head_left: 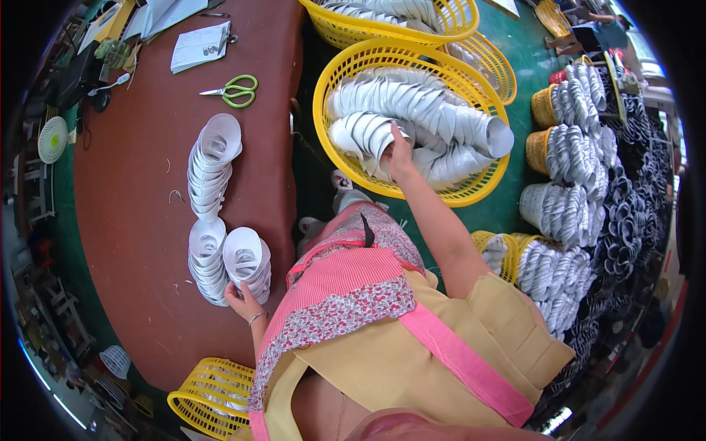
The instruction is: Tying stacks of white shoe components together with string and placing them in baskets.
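White cups [248, 253], nested one in another, are in both places where our hands are at work. In the head view, three stacks of them are on the reddish-brown bench [140, 242]: a long stack [206, 180] farther from us and two shorter ones side by side nearer to us, each showing its open mouth.

Our left hand [245, 300] has its fingers against the side of the right-hand short stack, low down; we cannot tell whether they grip it. Our right hand [399, 154] reaches into a large yellow basket [321, 110], touching the end of a row of nested white cups [360, 132]. Some fingers are hidden there, so we cannot tell whether they are clamped on a cup. More rows lie beside and behind that one within the same basket.

Beyond the long stack, scissors [240, 91] with green handles lie on the bench, blades pointing left, with papers [200, 48] farther off. Another yellow basket [209, 400] is by the bench's near end. To our right, well apart from our hands, more baskets of white pieces [577, 154] line the green floor [523, 95].
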Demonstrator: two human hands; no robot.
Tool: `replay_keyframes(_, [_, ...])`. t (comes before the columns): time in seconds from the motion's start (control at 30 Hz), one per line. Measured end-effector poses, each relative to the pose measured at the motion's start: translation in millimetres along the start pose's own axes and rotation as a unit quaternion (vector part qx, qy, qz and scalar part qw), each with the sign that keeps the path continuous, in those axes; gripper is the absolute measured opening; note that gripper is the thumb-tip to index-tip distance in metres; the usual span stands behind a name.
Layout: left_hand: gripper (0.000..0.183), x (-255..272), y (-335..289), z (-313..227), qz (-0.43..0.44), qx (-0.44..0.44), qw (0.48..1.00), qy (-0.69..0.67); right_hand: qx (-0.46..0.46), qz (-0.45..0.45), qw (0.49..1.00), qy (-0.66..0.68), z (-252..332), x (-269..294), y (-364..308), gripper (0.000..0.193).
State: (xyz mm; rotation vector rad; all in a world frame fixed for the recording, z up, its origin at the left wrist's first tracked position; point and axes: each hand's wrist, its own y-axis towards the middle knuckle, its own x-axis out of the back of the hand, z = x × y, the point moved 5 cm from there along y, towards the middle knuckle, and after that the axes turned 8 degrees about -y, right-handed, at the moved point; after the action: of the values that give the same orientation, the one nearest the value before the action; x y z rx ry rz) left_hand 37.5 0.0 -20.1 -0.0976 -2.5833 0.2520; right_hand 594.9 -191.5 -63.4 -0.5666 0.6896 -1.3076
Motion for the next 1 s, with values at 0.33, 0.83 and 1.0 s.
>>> replay_keyframes(0.33, [0.039, -2, 4, 8, -0.005, -0.008, 1.000, -0.023, 0.172, -0.154, 0.973, -0.028, 12, -16, -12, 0.047])
replay_keyframes(0.83, [0.045, -3, -9, -15, -0.075, -0.069, 0.994, 0.033, 0.458, 0.429, 0.646, -0.435, -86, -223, -227, 0.033])
replay_keyframes(1.0, [0.047, 0, -10, -27, -0.078, -0.046, 0.996, 0.017, 0.324, 0.456, 0.453, -0.694, -211, -278, -237, 0.042])
